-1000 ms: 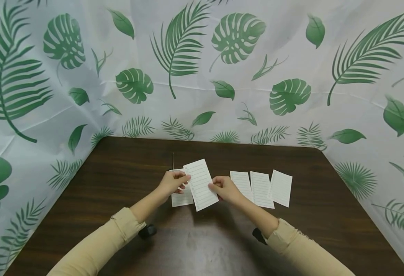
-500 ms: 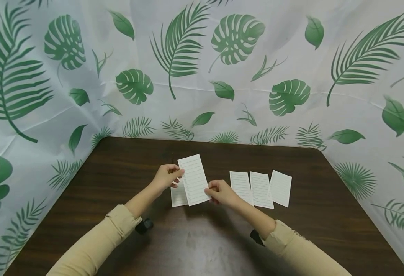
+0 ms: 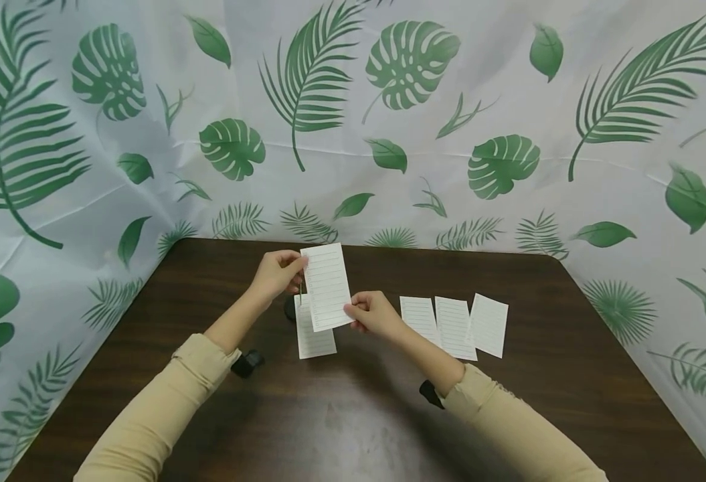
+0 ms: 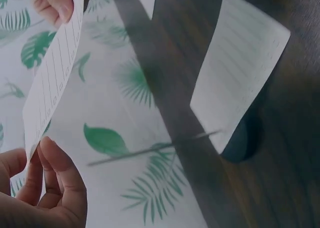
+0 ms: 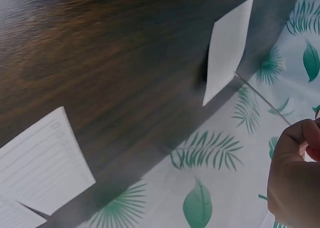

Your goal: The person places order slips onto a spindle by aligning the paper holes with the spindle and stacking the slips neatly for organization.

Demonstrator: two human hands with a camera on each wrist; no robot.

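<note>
A lined paper slip (image 3: 327, 288) is held up between both hands, tilted, over the far middle of the table. My left hand (image 3: 273, 278) pinches its upper left edge between thumb and fingers; my right hand (image 3: 378, 313) pinches its lower right edge. Just beneath is a paper spike with a round black base (image 4: 246, 140) and a thin upright metal rod (image 4: 150, 150). Another lined slip (image 3: 316, 345) sits low on the spike, the rod passing through it near one end. In the left wrist view the held slip (image 4: 52, 78) is apart from the rod's tip.
To the right, 3 more lined slips lie on the dark wooden table (image 3: 545, 402): a left one (image 3: 420, 318), a middle one (image 3: 456, 328) and a right one (image 3: 488, 325), partly overlapping. A white leaf-print curtain (image 3: 328, 187) stands behind the table's far edge.
Both hands have raised the held slip and carried it left and away, over the spike. The slip on the spike now shows more. The slips at right stay put.
</note>
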